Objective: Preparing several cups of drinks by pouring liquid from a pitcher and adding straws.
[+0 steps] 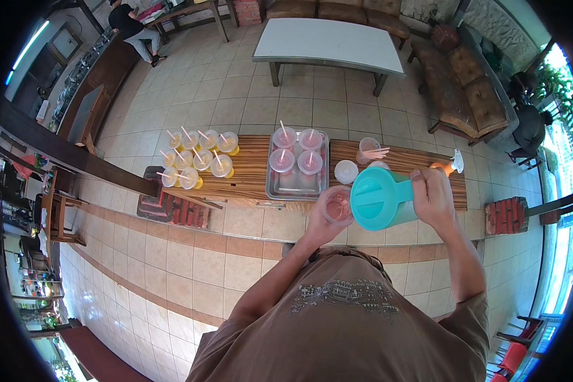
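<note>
My left hand (321,228) is wrapped round a clear plastic cup (337,202) with pink liquid in it. In my right hand (431,196) is the handle of a turquoise pitcher (374,200), lidded and tipped to the left with its lid side against or just beside the cup's rim. A pouring stream cannot be made out. Beyond the cup, a metal tray (299,186) bears several lidded cups of pink drink (282,160) with straws. White round lids (346,172) lie right of the tray.
On the striped wooden table (251,167), several lidded yellow drinks (202,159) stand left. To the right are a clear cup (368,146), pink straws (377,153) and an orange spray bottle (452,165). A white-topped table (328,41) stands beyond. Another person (128,28) stands far left.
</note>
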Available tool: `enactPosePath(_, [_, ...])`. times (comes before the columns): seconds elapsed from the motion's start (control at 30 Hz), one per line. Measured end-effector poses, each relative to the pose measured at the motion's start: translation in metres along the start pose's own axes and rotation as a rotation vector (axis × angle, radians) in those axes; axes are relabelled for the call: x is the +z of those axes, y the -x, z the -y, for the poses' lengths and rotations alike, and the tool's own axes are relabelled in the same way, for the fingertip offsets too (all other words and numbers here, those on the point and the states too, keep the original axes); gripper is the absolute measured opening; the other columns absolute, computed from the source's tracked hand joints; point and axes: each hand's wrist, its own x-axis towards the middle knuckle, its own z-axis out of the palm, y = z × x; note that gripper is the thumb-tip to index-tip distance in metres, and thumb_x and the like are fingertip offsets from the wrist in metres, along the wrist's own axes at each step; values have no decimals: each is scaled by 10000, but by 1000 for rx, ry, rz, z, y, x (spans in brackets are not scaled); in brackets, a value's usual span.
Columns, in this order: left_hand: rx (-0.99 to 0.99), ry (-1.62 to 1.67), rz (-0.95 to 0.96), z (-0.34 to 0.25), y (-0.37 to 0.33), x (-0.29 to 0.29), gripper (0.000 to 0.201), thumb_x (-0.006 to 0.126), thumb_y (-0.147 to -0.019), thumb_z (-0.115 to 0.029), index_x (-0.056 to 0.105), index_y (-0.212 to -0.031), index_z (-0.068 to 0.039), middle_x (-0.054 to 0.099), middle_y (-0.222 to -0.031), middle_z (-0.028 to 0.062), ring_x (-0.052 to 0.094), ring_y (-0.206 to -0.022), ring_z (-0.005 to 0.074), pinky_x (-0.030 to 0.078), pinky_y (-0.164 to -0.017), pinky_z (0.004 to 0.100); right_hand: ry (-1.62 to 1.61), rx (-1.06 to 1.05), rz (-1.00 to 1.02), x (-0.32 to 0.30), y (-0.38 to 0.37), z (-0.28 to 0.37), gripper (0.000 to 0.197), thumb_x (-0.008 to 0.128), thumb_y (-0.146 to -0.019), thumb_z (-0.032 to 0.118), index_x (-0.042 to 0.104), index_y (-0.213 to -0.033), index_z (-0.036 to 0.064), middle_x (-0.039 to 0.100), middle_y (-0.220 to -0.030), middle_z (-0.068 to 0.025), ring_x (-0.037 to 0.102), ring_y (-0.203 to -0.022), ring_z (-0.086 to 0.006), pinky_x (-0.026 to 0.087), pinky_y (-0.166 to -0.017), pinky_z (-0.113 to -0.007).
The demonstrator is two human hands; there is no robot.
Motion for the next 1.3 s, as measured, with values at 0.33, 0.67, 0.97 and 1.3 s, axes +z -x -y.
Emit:
enactPosePath(0.33, [4,34,-5,-2,1,0,702,869,-758,-46,496,-1354,-44,628,-1281,102,610,-1198,211,478,-1061,372,5,-16,-8,1,0,1,374,541,-945,135,518,-603,-14,522,-574,-247,521,-575,-475,384,-598,-559])
enactPosePath(0.67, [6,23,0,2,2,-2,734,889,-760,-88,492,-1377,-48,610,-1310,100,612,-1203,204,489,-1053,370,7,38,63,-3,0,3,350,541,-943,147,550,-633,-15,546,-598,-244,530,-588,-471,396,-600,-555])
enactPosePath(0.97, [-11,55,5,-3,3,-2,691,869,-796,-80,497,-1378,-48,625,-1276,80,642,-1116,183,521,-997,342,35,-46,-54,0,1,3,335,547,-943,143,558,-651,-20,536,-592,-241,527,-586,-467,390,-592,-558])
enactPosePath(1.3, [-73,72,29,-5,1,0,703,880,-782,-84,502,-1374,-55,624,-1270,66,643,-1095,155,530,-970,326,21,3,7,-4,-2,6,375,556,-946,140,516,-610,-22,528,-589,-253,524,-579,-472,376,-584,-561])
